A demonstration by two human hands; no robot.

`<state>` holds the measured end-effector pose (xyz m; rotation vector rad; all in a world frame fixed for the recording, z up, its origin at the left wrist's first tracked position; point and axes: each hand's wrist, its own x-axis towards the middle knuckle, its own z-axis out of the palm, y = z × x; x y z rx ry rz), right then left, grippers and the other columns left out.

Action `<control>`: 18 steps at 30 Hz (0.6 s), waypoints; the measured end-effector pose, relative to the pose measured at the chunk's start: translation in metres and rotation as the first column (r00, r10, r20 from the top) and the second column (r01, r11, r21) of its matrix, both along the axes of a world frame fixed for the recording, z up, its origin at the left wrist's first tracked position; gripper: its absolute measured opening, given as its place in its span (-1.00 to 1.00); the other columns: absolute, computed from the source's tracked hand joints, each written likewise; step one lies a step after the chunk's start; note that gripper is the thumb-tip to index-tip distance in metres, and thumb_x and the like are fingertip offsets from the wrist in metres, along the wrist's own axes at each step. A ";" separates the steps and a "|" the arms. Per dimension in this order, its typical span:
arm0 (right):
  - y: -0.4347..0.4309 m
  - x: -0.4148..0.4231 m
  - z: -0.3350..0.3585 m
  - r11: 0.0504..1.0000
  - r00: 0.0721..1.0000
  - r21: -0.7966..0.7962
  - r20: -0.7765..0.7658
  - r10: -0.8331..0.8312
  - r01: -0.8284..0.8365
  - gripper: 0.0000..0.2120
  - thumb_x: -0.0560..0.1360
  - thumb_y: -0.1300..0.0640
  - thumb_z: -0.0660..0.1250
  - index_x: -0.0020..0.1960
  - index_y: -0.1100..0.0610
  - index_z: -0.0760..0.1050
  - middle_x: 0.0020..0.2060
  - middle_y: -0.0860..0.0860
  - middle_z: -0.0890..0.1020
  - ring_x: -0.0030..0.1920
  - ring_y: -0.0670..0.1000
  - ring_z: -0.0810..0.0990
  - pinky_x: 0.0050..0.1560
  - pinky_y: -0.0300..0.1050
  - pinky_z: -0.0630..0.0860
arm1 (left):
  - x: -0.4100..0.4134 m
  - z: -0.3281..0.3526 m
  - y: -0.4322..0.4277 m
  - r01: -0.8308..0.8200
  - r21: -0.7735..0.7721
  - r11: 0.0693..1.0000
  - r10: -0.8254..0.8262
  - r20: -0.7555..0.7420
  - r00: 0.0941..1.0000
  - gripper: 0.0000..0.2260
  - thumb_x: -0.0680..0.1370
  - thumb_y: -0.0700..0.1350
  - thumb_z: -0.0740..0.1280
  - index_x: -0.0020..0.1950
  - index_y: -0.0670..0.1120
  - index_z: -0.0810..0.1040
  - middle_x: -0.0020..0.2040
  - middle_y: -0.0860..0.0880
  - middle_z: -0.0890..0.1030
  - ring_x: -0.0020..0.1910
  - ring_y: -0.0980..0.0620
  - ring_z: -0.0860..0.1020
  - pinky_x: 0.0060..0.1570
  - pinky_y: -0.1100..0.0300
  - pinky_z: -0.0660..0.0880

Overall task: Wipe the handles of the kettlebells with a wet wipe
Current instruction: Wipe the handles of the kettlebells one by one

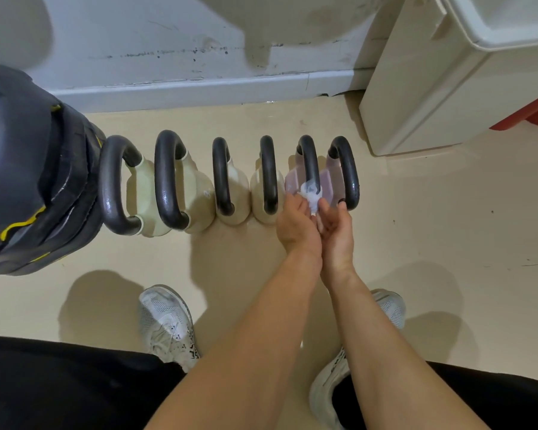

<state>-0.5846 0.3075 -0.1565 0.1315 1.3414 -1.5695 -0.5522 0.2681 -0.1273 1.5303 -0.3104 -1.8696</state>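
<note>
Left hand (295, 226) pinches the wet wipe (312, 190), which is bunched around the near end of a black handle (308, 159), just beyond the fingertips. Right hand (336, 229) sits close beside it, palm turned inward, fingers curled against the wipe's hanging tail; whether it truly grips, I cannot tell. That handle arches over the pale purple kettlebell (328, 181), its long axis running from the person toward the wall (168, 57).
</note>
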 end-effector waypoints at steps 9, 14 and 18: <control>-0.006 -0.001 -0.004 1.000 1.000 -0.002 0.027 0.015 -0.015 -0.42 0.70 -0.11 -0.03 0.43 0.28 0.47 0.31 0.26 0.60 0.37 0.15 0.57 0.52 0.07 0.35 | -0.005 -0.025 0.000 0.186 -0.043 0.982 -0.175 0.183 0.967 -0.62 0.42 0.21 0.17 -0.24 0.04 0.70 -0.10 -0.11 0.72 0.00 -0.14 0.66 0.20 -0.17 0.52; -0.005 -0.002 0.001 0.998 0.998 -0.024 -0.011 0.058 -0.058 -0.42 0.71 -0.11 -0.03 0.41 0.28 0.49 0.30 0.25 0.61 0.35 0.14 0.58 0.51 0.10 0.36 | 0.000 -0.006 0.002 0.438 -0.130 0.889 -0.348 0.430 0.833 -0.71 0.62 0.02 0.17 0.09 -0.12 0.60 0.06 -0.23 0.64 0.09 -0.22 0.58 0.18 -0.10 0.49; 0.002 -0.001 0.004 0.997 0.993 -0.039 -0.093 0.067 -0.071 -0.45 0.72 -0.06 -0.03 0.39 0.31 0.50 0.30 0.23 0.62 0.34 0.08 0.59 0.45 -0.03 0.44 | 0.007 -0.007 0.007 0.401 -0.149 0.904 -0.319 0.389 0.864 -0.66 0.59 0.14 0.14 -0.27 0.13 0.61 -0.19 0.05 0.68 -0.07 0.10 0.63 0.10 0.03 0.51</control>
